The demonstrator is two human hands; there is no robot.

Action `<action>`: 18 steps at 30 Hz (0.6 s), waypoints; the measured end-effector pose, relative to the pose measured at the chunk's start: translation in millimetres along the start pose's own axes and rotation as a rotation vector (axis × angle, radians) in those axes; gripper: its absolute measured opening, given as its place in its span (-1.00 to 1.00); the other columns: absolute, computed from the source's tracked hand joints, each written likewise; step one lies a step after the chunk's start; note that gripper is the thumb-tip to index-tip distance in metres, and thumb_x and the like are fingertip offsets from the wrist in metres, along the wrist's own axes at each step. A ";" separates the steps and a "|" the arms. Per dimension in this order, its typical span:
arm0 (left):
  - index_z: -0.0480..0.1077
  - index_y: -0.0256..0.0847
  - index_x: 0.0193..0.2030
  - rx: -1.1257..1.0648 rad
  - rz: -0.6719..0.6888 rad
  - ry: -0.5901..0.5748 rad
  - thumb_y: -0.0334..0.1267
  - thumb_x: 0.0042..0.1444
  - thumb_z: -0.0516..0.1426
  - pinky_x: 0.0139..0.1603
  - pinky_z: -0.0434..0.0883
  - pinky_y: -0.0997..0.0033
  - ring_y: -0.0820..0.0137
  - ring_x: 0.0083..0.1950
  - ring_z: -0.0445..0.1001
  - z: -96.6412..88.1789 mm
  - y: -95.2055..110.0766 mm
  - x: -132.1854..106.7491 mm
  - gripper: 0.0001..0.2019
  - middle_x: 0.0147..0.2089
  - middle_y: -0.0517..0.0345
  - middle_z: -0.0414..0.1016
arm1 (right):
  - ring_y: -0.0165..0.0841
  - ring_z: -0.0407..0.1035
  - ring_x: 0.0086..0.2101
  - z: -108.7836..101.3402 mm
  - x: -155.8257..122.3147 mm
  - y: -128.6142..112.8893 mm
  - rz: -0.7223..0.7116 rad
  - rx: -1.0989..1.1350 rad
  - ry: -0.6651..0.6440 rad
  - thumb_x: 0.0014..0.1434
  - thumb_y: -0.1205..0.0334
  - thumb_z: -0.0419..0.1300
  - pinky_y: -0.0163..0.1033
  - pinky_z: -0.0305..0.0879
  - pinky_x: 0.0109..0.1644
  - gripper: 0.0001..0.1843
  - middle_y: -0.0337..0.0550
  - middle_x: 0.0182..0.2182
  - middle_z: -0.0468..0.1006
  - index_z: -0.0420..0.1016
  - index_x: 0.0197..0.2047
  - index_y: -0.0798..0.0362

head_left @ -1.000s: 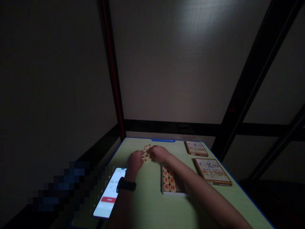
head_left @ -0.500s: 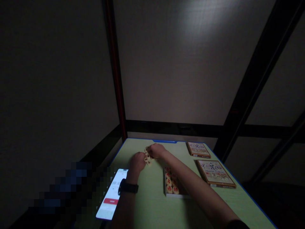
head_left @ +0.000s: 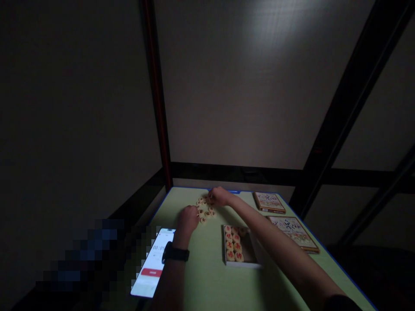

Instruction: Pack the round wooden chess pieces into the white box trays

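Note:
Several round Chinese chess pieces (head_left: pixel 208 213) with dark characters lie loose in a cluster near the table's far side. At the cluster's left edge rests my left hand (head_left: pixel 188 218), a watch on its wrist; its fingers curl inward and their tips are hard to see. Over the far right of the same cluster is my right hand (head_left: pixel 221 196), fingers bent down and closed at the pieces. What either hand grips is hidden. Nearer to me an open box (head_left: pixel 250 252) holds Chinese chess pieces with red characters (head_left: pixel 237 247), lined up along its left side.
A lit phone (head_left: pixel 150 268) showing a timer lies at the left table edge, partly behind my left forearm. Two flat printed boxes, a farther one (head_left: pixel 269 202) and a nearer one (head_left: pixel 293 233), lie on the right. The green table (head_left: pixel 207 276) has a blue rim.
My right hand has moved slightly away and to the right over the cluster, uncovering more loose pieces. My right forearm shows more of the open box. The left hand is nearly still.

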State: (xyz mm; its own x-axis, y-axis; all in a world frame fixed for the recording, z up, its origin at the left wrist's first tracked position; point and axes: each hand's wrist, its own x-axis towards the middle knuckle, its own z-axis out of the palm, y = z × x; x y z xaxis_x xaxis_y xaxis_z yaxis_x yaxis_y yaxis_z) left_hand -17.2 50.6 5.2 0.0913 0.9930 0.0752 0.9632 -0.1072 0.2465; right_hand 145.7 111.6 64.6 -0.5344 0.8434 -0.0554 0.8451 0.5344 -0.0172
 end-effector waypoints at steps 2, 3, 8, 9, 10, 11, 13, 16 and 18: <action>0.49 -0.24 -0.19 -0.014 -0.022 -0.001 -0.40 0.11 0.16 -0.03 0.33 0.42 0.28 -0.01 0.48 0.2 0.0 0.6 -0.87 -0.08 -0.03 0.55 | -0.23 0.50 -0.11 0.3 -9.4 10.1 0.022 -0.001 0.001 0.13 0.40 0.13 -0.35 0.26 -0.15 -0.68 0.01 -0.13 0.64 0.60 -0.08 0.10; 0.49 -0.24 -0.19 -0.018 -0.032 -0.001 -0.40 0.10 0.16 -0.04 0.33 0.42 0.29 -0.02 0.49 -0.1 0.0 0.6 -0.86 -0.09 -0.03 0.55 | -0.23 0.51 -0.12 2.0 -14.6 14.8 0.033 -0.002 -0.002 0.11 0.42 0.13 -0.35 0.26 -0.16 -0.68 0.02 -0.15 0.65 0.61 -0.10 0.11; 0.49 -0.26 -0.14 -0.031 -0.081 0.009 -0.39 0.11 0.16 -0.05 0.34 0.44 0.28 0.00 0.49 -4.9 -0.4 -1.2 -0.83 -0.07 -0.05 0.55 | -0.23 0.52 -0.25 19.2 -36.7 27.2 0.078 0.006 -0.020 -0.02 0.49 0.17 -0.34 0.26 -0.28 -0.68 0.01 -0.26 0.66 0.62 -0.19 0.14; 0.48 -0.26 -0.14 -0.036 -0.093 0.016 -0.38 0.11 0.16 -0.05 0.34 0.44 0.28 0.00 0.48 -5.9 -0.3 -1.7 -0.83 -0.07 -0.05 0.55 | -0.24 0.52 -0.26 22.5 -38.5 27.3 0.076 0.013 -0.019 -0.03 0.49 0.17 -0.34 0.26 -0.28 -0.70 0.00 -0.27 0.66 0.63 -0.22 0.14; 0.48 -0.25 -0.15 -0.042 -0.103 0.021 -0.37 0.12 0.16 -0.05 0.34 0.44 0.28 0.00 0.48 -6.7 -0.1 -2.1 -0.84 -0.07 -0.05 0.55 | -0.25 0.52 -0.26 25.2 -39.1 26.8 0.069 0.022 -0.018 -0.03 0.48 0.18 -0.34 0.26 -0.28 -0.72 -0.02 -0.28 0.66 0.63 -0.24 0.14; 0.48 -0.25 -0.16 -0.049 -0.111 0.022 -0.36 0.12 0.16 -0.06 0.34 0.44 0.28 0.00 0.48 -7.3 0.2 -2.3 -0.85 -0.08 -0.05 0.55 | -0.26 0.51 -0.27 27.1 -38.6 26.1 0.059 0.034 -0.017 -0.03 0.47 0.19 -0.34 0.26 -0.27 -0.73 -0.05 -0.29 0.67 0.63 -0.25 0.13; 0.49 -0.25 -0.18 -0.059 -0.121 0.013 -0.37 0.13 0.15 -0.08 0.34 0.44 0.29 -0.02 0.49 -7.8 1.4 -2.6 -0.87 -0.10 -0.05 0.55 | -0.29 0.51 -0.29 28.1 -34.4 25.0 0.035 0.062 -0.021 -0.04 0.45 0.22 -0.36 0.26 -0.27 -0.76 -0.12 -0.32 0.67 0.64 -0.27 0.11; 0.48 -0.27 -0.16 -0.060 -0.120 0.001 -0.38 0.18 0.10 -0.08 0.33 0.44 0.29 -0.03 0.49 -8.2 4.3 -3.1 -0.84 -0.11 -0.06 0.54 | -0.32 0.51 -0.30 24.7 -21.4 26.4 0.011 0.094 -0.014 -0.01 0.45 0.20 -0.38 0.26 -0.26 -0.76 -0.15 -0.34 0.67 0.64 -0.27 0.09; 0.48 -0.28 -0.12 -0.060 -0.120 0.010 -0.31 0.20 0.10 -0.05 0.33 0.42 0.27 0.01 0.47 -8.6 6.8 -4.0 -0.82 -0.05 -0.09 0.52 | -0.29 0.51 -0.25 22.3 -8.7 28.1 0.010 0.104 0.013 0.04 0.47 0.15 -0.36 0.27 -0.21 -0.70 -0.09 -0.28 0.66 0.63 -0.20 0.09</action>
State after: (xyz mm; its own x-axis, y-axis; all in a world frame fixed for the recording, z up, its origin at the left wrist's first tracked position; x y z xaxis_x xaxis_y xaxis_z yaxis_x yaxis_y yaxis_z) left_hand -13.2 45.5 14.9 -0.0269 0.9983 0.0509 0.9503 0.0097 0.3111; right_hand 174.5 118.0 42.3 -0.5252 0.8499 -0.0430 0.8472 0.5175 -0.1198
